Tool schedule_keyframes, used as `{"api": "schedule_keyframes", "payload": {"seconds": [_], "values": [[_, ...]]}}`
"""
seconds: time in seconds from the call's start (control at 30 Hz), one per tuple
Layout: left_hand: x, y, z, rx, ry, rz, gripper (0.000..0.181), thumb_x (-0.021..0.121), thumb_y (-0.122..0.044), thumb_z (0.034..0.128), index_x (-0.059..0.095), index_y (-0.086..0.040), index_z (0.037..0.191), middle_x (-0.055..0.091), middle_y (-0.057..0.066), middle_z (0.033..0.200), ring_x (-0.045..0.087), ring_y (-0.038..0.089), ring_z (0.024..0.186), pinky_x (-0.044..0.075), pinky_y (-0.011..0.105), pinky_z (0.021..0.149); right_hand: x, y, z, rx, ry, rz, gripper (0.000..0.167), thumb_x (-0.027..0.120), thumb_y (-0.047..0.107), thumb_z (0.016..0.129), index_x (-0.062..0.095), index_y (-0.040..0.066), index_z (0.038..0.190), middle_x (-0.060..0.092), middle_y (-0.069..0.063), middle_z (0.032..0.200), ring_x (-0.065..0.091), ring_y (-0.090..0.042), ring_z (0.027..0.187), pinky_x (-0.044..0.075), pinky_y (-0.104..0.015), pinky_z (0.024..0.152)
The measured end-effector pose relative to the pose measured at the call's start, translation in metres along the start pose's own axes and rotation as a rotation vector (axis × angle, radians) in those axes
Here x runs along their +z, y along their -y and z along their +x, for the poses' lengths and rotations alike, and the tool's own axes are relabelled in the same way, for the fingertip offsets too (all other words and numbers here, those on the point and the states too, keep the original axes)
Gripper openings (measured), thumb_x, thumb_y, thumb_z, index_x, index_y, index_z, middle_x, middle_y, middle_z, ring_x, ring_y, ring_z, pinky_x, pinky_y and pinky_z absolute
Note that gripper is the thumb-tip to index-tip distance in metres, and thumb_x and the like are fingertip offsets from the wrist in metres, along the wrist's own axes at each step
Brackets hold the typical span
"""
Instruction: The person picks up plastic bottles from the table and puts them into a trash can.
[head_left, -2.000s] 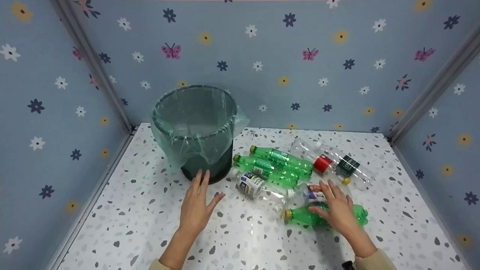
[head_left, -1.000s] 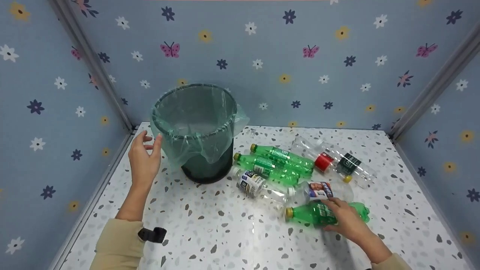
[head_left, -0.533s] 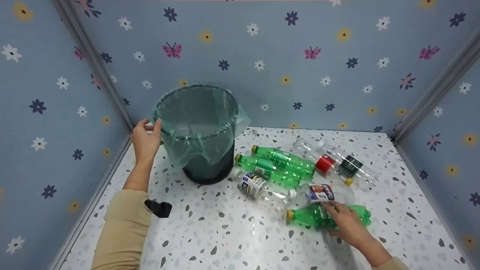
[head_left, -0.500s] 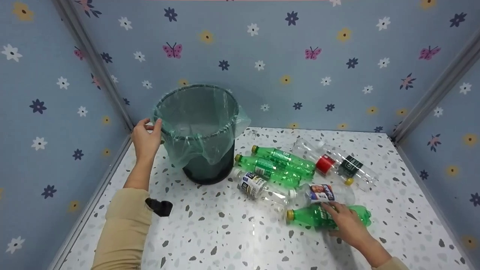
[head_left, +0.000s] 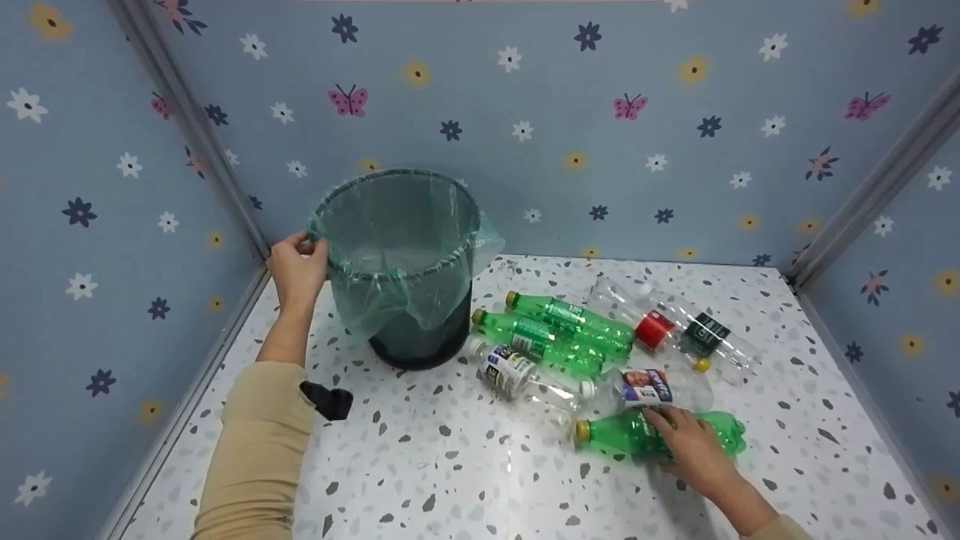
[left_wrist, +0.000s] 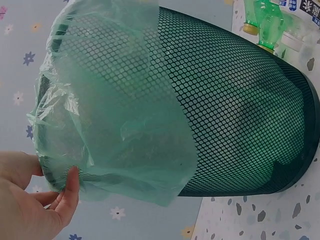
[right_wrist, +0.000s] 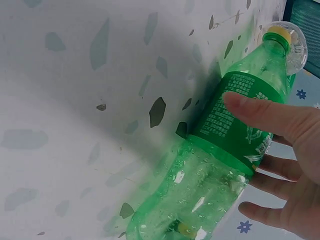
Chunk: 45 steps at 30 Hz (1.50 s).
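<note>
A dark mesh bin [head_left: 420, 341] lined with a thin green bag [head_left: 375, 300] stands at the left back. My left hand [head_left: 298, 274] pinches the bin's rim and bag at the left side; in the left wrist view the thumb of that hand [left_wrist: 37, 200] lies on the bag [left_wrist: 125, 125]. At the front right, a green bottle with a yellow cap [head_left: 615, 435] lies on its side. My right hand [head_left: 697, 454] is around its middle; the right wrist view has the thumb on the green label [right_wrist: 235, 115] and the fingers of that hand [right_wrist: 295, 165] on the far side.
Two green bottles [head_left: 525, 334] lie right of the bin, with a clear bottle [head_left: 510, 371] in front. Another clear bottle [head_left: 649, 386] touches the nearest green one. Clear bottles with red [head_left: 654, 328] and dark [head_left: 706, 334] labels lie at the back right. Patterned walls [head_left: 525, 97] enclose the speckled table [head_left: 405, 465].
My left hand has moved from in front of the bin to its left rim and now pinches it. My right hand has lowered onto the front green bottle, which lies in about the same place.
</note>
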<state>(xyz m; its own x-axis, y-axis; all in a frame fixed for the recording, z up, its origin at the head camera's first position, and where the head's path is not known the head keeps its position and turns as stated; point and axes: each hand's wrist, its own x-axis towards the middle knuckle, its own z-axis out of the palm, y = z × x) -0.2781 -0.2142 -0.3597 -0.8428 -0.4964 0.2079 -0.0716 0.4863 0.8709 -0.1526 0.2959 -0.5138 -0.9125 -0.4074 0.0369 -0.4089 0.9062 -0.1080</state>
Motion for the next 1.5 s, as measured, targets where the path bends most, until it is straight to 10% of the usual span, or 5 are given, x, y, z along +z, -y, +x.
{"api": "schedule_keyframes", "payload": {"seconds": [0.2,0.43,0.53,1.33,1.5], "values": [[0.008,0.018,0.012,-0.06,-0.019,-0.109,0.036,0.056,-0.017,0.087,0.056,-0.001,0.12,0.055,0.014,0.095,0.051,0.016,0.07,0.045,0.025,0.055,0.005,0.0,0.001,0.013,-0.017,-0.019,0.078,0.082,0.008,0.057,0.047,0.008,0.126,0.047,-0.019,0.116,0.044,-0.038,0.107,0.038,-0.058,0.077],[0.083,0.195,0.146,-0.056,-0.063,-0.368,0.046,0.071,-0.042,0.071,0.063,-0.022,0.112,0.054,0.001,0.091,0.055,0.014,0.067,0.044,0.044,0.044,0.01,0.0,0.003,0.026,-0.054,-0.032,0.074,0.08,0.004,0.058,0.049,0.009,0.125,0.048,-0.018,0.115,0.046,-0.037,0.105,0.04,-0.057,0.075],[0.092,0.211,0.16,-0.077,-0.088,-0.296,0.05,0.072,-0.049,0.0656,0.063,-0.028,0.11,0.052,0.001,0.095,0.055,0.014,0.076,0.038,0.054,0.045,0.01,0.0,0.003,0.029,-0.065,-0.038,0.072,0.08,0.003,0.058,0.05,0.009,0.123,0.049,-0.017,0.114,0.046,-0.036,0.105,0.04,-0.056,0.075],[0.1,0.203,0.143,-0.113,-0.125,-0.555,0.049,0.076,-0.036,0.0667,0.06,-0.029,0.112,0.051,0.004,0.105,0.055,0.016,0.09,0.05,0.024,0.063,-0.051,0.036,0.0,0.001,-0.105,0.054,0.072,0.083,0.007,0.054,0.054,0.01,0.12,0.054,-0.011,0.109,0.049,-0.031,0.099,0.043,-0.051,0.077],[0.066,0.138,0.095,-0.149,-0.099,-0.632,0.044,0.073,-0.019,0.0735,0.06,-0.014,0.116,0.05,0.007,0.105,0.055,0.015,0.089,0.049,0.023,0.06,-0.076,0.051,0.006,-0.047,-0.201,0.108,0.073,0.083,0.012,0.058,0.052,0.013,0.123,0.054,-0.012,0.112,0.049,-0.03,0.101,0.044,-0.05,0.078]]}}
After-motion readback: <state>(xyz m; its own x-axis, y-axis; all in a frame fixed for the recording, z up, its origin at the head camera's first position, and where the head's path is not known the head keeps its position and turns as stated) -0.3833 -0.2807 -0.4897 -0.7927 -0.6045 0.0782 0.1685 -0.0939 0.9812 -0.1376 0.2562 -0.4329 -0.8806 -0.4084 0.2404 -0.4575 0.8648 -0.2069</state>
